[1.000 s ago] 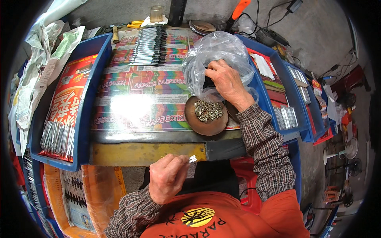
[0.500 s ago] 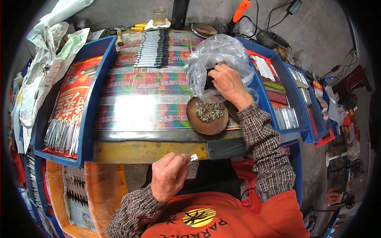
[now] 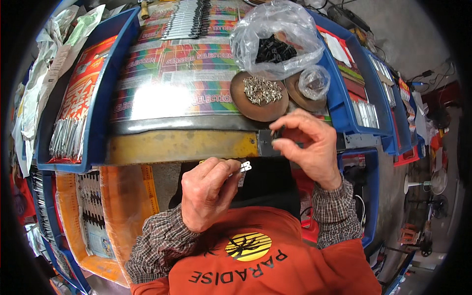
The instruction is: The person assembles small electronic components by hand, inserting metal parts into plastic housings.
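Note:
My left hand [image 3: 206, 194] is closed just off the table's front edge, with small shiny metal strips [image 3: 245, 166] poking out past its fingertips. To the right, my right hand [image 3: 310, 146] pinches a small dark part [image 3: 275, 132] between thumb and forefinger; its exact kind is too small to tell. Beyond it stands an open clear plastic bag [image 3: 309, 44] holding black plastic pieces [image 3: 276, 50]. A round brown dish [image 3: 242, 107] with a heap of small metal pins or rivets [image 3: 262, 90] sits nearer, at the table edge.
A row of silver-and-black slim tools [image 3: 187, 19] lies at the back of the table. Blue trays with metal rods [image 3: 68, 139] flank both sides. A second brown dish [image 3: 297, 96] bears a small plastic bag [image 3: 314, 82]. Below left is an orange crate [image 3: 125, 216].
My right hand has come out of the plastic bag and back toward my left hand, now pinching a small dark part. The left hand still grips the metal strips. The view has tilted lower.

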Demonstrator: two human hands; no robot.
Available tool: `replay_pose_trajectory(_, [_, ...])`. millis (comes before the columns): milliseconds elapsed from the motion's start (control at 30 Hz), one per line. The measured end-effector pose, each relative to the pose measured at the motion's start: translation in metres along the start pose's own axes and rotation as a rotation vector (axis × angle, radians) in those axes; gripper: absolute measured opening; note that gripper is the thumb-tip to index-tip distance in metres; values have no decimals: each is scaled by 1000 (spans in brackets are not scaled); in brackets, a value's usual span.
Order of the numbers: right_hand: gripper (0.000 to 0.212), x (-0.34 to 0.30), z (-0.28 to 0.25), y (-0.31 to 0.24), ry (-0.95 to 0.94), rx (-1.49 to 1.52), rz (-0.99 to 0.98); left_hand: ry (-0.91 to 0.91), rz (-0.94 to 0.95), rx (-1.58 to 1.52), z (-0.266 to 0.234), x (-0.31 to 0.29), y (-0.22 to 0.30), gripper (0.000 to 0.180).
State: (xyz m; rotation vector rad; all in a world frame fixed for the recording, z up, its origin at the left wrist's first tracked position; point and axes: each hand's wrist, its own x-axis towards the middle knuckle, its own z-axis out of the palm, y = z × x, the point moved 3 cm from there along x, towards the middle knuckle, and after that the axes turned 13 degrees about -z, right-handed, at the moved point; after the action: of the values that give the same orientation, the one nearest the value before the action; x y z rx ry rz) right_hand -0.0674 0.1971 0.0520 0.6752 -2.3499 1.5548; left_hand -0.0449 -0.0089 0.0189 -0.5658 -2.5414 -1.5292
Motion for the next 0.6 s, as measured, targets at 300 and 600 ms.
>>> replay_pose_trajectory(300, [15,-56,22,0,155,469,216,-62,21,42,12,-11,12,20])
replay_pose_trajectory(600, [16,-65,23,2,113,364,185,-74,33,60,18,-11,16,22])
